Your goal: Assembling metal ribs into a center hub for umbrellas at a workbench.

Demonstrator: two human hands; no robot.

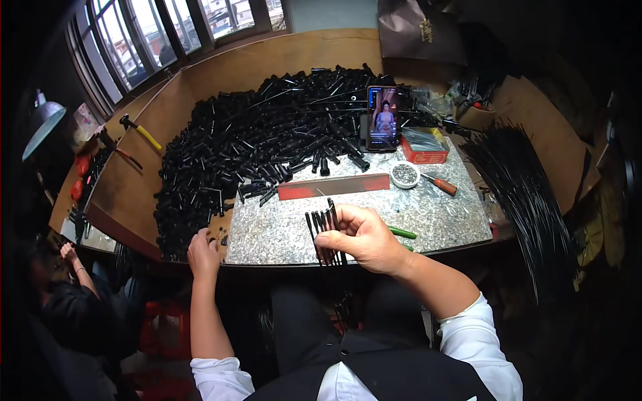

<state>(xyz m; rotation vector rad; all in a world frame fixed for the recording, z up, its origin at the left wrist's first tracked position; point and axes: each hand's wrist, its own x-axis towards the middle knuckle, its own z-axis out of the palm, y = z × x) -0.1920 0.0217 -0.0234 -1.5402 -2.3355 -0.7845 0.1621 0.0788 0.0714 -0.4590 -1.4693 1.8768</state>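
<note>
My right hand (361, 235) is above the front of the speckled board, closed on several thin black rods (323, 234). The rods stand nearly upright side by side, pinched between thumb and fingers. My left hand (203, 252) is at the board's left front, by the edge of a large heap of black tubular parts (261, 127). Its fingers are loosely bent and apart, and no object shows in them. Small black bits (223, 235) lie beside its fingertips. A green-handled tool (402, 232) lies partly hidden behind my right hand.
On the speckled board (445, 220) are a red-brown bar (334, 186), a white bowl of small metal pieces (404, 175), a screwdriver (440, 185) and a red box (426, 147). A phone (382, 120) stands behind. Long black rods (528, 200) hang at right. Another person's hand (69, 252) shows at left.
</note>
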